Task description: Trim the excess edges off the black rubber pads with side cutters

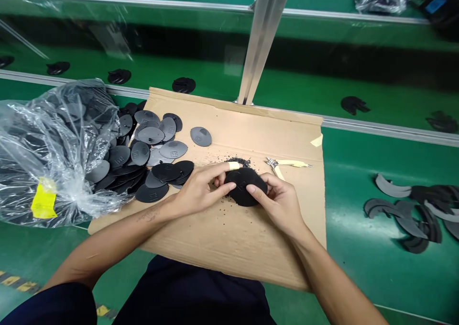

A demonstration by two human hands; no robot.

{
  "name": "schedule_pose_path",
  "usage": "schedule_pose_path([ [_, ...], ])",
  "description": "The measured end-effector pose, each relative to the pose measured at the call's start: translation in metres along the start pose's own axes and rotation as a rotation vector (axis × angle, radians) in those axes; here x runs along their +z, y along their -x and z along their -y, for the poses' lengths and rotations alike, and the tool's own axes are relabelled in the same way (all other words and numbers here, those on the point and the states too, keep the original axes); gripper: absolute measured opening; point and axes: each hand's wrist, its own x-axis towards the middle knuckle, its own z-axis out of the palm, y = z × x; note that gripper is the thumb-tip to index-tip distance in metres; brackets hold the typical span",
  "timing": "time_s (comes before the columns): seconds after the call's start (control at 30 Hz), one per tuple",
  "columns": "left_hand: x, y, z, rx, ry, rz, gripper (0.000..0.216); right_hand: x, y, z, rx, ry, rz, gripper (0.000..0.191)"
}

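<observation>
Both hands hold black oval plastic discs (247, 191), which look like a small stack, over a cardboard sheet (201, 239). My left hand (202, 186) pinches the left edge with the thumb on the face; a yellow wrap covers its index fingertip. My right hand (279, 198) grips the right edge, thumb on top and fingers behind. Small black plastic scraps (238, 162) lie scattered behind and under the discs. Side cutters (276, 163) with pale yellow handles rest beyond my right hand. Nearer my left hand is a pile of similar discs (167, 172).
A clear plastic bag (64, 152) with a yellow label spills discs at the left. One disc (201, 136) lies apart on the cardboard. Curved black pieces (409, 215) lie on the green table at right. A metal post (263, 42) stands behind the cardboard.
</observation>
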Motion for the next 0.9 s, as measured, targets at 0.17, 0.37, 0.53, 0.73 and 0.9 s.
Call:
schedule_pose_path([
  [0.17, 0.0031, 0.0028, -0.0011, 0.051, 0.014, -0.006, 0.031, 0.0017, 0.0013, 0.0035, -0.054, 0.066, -0.034, 0.041],
  [0.37, 0.0031, 0.0027, -0.0005, 0.115, -0.033, -0.031, 0.030, -0.0002, 0.0024, 0.0002, -0.104, 0.157, -0.044, 0.037],
  [0.53, 0.0035, 0.0030, 0.0009, 0.145, -0.037, -0.045, 0.030, -0.0017, 0.0026, -0.0011, -0.191, 0.220, -0.040, 0.030],
  [0.73, 0.0072, 0.0044, 0.0006, 0.098, 0.081, -0.061, 0.034, 0.0001, 0.0080, -0.0004, -0.404, 0.418, -0.036, 0.015],
  [0.9, 0.0070, 0.0053, -0.0031, 0.204, 0.147, -0.083, 0.025, -0.0006, 0.0095, -0.0043, -0.608, 0.445, 0.063, 0.012],
])
